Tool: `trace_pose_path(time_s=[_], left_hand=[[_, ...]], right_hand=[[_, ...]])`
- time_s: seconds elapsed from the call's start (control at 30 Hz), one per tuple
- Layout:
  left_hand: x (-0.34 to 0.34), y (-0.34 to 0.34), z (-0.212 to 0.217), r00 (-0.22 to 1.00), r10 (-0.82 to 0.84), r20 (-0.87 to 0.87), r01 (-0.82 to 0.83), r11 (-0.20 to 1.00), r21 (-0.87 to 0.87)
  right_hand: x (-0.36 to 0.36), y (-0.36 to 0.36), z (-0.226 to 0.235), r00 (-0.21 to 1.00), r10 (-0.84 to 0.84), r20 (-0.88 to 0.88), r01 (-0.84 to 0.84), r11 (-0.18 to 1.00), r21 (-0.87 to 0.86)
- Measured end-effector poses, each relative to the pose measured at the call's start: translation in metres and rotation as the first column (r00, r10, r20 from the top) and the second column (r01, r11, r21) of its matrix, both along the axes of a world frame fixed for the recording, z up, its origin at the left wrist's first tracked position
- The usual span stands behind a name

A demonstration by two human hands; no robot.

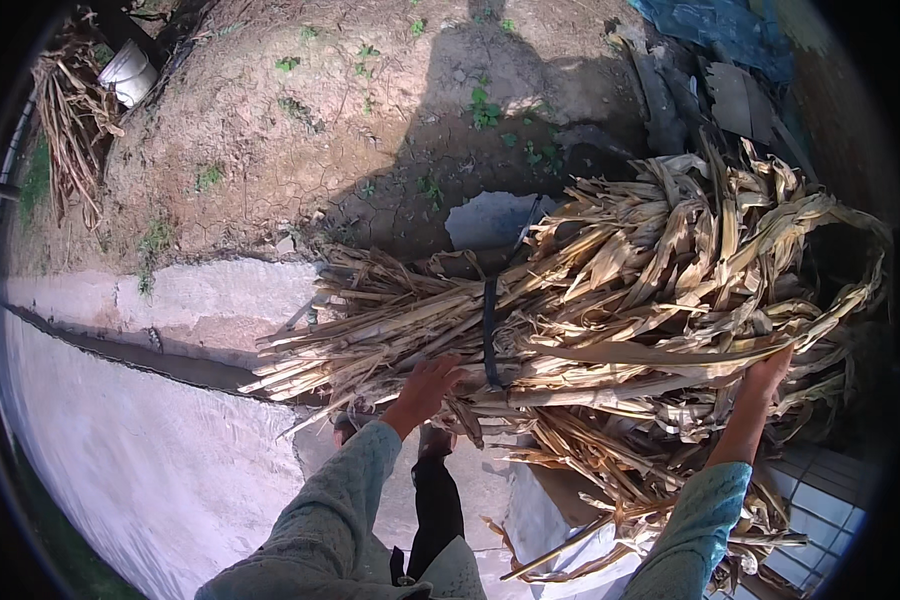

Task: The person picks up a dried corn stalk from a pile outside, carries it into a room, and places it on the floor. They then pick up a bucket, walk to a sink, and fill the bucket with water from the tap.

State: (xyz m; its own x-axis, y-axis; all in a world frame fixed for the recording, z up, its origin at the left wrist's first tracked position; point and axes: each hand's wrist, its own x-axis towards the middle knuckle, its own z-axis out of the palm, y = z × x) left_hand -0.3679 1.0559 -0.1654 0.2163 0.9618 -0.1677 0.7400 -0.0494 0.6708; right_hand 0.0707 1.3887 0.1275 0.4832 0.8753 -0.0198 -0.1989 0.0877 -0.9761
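A big bundle of dry corn stalks and leaves (610, 300) lies crosswise in front of me, tied near its middle by a dark band (490, 335). My left hand (425, 385) grips the stalk end just left of the band. My right hand (767, 375) holds the leafy end on the right, fingers buried in the leaves. Both forearms wear pale green sleeves. The bundle is lifted at about waist height above the ground.
Cracked bare earth (300, 130) with small weeds lies ahead, bordered by a concrete kerb (200, 300) and pale pavement. A second dry stalk bundle (70, 120) and a white bucket (128, 72) sit far left. Blue tarp and debris (710, 40) are top right; a white sack (550, 520) below.
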Motion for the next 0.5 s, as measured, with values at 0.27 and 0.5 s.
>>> trace_pose_path(time_s=[0.27, 0.5], left_hand=[[-0.14, -0.076, 0.158, 0.396, 0.808, 0.436, -0.816, 0.528, -0.237], [-0.106, -0.112, 0.283, 0.853, 0.522, -0.029, -0.493, 0.821, 0.288]], right_hand=[[-0.155, -0.1, -0.065, 0.957, -0.289, -0.02, 0.289, 0.957, 0.005], [-0.348, -0.203, -0.017, 0.973, 0.009, -0.23, -0.007, 1.0, 0.01]])
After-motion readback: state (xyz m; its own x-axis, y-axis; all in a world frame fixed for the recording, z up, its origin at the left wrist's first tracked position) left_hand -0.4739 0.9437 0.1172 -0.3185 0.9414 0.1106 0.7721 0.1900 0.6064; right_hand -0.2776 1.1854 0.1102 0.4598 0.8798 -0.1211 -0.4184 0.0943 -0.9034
